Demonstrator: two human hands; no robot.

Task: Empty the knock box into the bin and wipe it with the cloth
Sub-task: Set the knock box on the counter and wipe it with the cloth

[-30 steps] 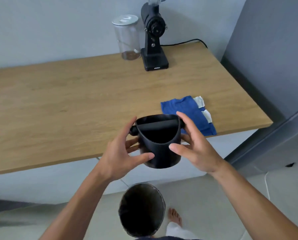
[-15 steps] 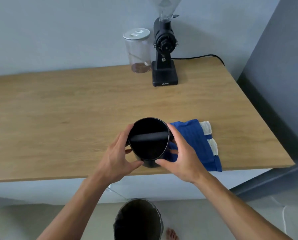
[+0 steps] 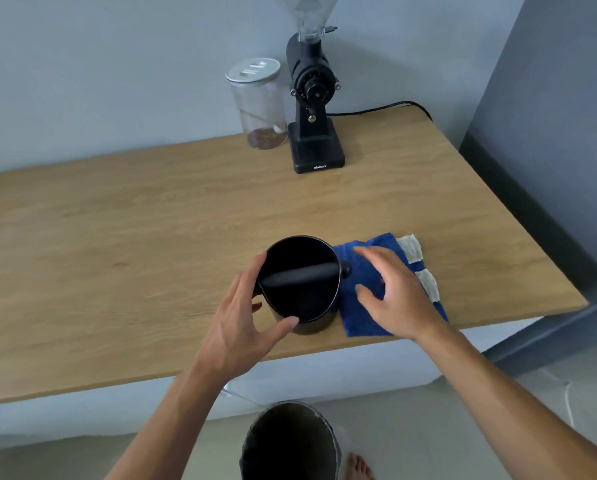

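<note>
The black knock box [image 3: 302,299] stands upright on the wooden counter [image 3: 117,258] near its front edge, with its bar across the open top. My left hand [image 3: 241,317] curls around the box's left side, thumb on the front rim. My right hand [image 3: 394,296] hovers open over the blue cloth [image 3: 359,317], which lies flat just right of the box. The dark round bin [image 3: 288,445] sits on the floor below the counter edge.
A black coffee grinder [image 3: 312,109] and a clear lidded jar [image 3: 259,105] stand at the back of the counter by the wall, with a cable running right. A grey wall panel borders the counter on the right. A bare foot [image 3: 357,467] is beside the bin.
The knock box moved from above the bin up onto the counter and now stands beside the cloth. My right hand let go of it and shifted right, over the cloth.
</note>
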